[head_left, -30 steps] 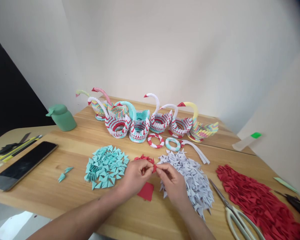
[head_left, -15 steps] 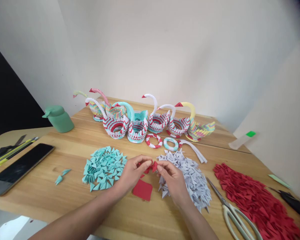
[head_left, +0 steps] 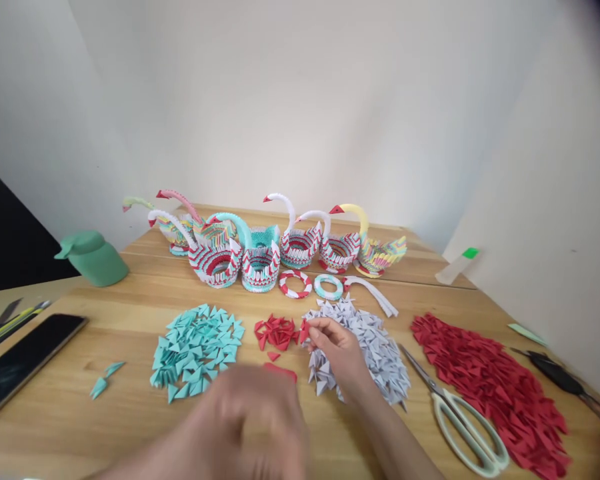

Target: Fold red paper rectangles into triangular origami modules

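Observation:
My right hand (head_left: 334, 350) pinches a small red folded paper piece (head_left: 305, 331) between thumb and fingers, beside the pile of pale grey paper triangles (head_left: 377, 353). My left hand (head_left: 260, 407) is raised near the camera and smeared by motion, so its fingers do not show clearly. Behind it, a flat red sheet (head_left: 281, 371) is mostly hidden. Just left of my right hand lies a small heap of red folded pieces (head_left: 276, 332), with one loose red triangle (head_left: 273, 357) in front. A pile of turquoise triangles (head_left: 200, 350) spreads out to the left.
Several folded-paper swans (head_left: 215, 260) stand at the back, with two paper rings (head_left: 329, 287) and a white paper neck (head_left: 375, 293) before them. Scissors (head_left: 463, 417) and a large red triangle pile (head_left: 490, 387) lie right; a phone (head_left: 30, 363) and green pot (head_left: 93, 259) left.
My left hand has left the red piece and come down and nearer the camera, now covering most of the red sheet. My right hand keeps its pinch. The view has shifted slightly.

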`<state>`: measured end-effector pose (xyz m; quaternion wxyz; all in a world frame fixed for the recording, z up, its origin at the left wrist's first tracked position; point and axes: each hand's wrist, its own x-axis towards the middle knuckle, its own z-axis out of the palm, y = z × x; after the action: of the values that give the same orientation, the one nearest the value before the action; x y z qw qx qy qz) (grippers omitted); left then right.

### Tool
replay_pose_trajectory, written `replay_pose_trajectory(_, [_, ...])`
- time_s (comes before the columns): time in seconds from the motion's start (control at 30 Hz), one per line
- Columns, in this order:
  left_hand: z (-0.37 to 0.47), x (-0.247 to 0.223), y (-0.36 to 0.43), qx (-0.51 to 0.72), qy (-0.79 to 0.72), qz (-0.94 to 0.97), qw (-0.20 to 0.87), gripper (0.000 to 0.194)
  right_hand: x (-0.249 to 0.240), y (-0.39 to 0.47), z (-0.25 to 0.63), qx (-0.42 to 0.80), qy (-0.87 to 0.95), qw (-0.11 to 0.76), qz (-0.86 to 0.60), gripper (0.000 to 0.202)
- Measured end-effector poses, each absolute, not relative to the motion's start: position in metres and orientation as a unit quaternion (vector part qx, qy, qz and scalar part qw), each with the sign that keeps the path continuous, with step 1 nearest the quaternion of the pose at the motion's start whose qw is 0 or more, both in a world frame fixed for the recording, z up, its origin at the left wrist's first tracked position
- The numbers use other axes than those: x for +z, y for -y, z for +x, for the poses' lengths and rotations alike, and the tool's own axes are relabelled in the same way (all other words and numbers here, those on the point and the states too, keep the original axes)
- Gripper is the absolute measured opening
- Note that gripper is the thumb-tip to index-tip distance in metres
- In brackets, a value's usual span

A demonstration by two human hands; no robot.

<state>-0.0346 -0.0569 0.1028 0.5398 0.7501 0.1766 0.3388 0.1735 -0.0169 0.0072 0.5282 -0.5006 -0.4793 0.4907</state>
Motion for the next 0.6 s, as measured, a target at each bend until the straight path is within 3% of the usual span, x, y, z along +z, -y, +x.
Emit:
replay_pose_trajectory(0.13, [-0.011, 0.057, 0.001, 0.465, -0.405, 0.584, 0.528, 0.047, 0.006, 0.017, 0.174, 0.489, 0.492, 0.532, -0.485, 0.026])
replay_pose_trajectory(0.3, [0.002, 0.022, -0.02, 0.424, -0.404, 0.535, 0.609, 0.044, 0.005, 0.019, 0.174, 0.488, 0.505, 0.523, -0.482, 0.024])
replay_pose_trajectory(0.6, [-0.005, 0.019, -0.012, 0.37, -0.348, 0.52, 0.687, 0.039, 0.007, 0.022, 0.169, 0.518, 0.495, 0.494, -0.492, 0.028])
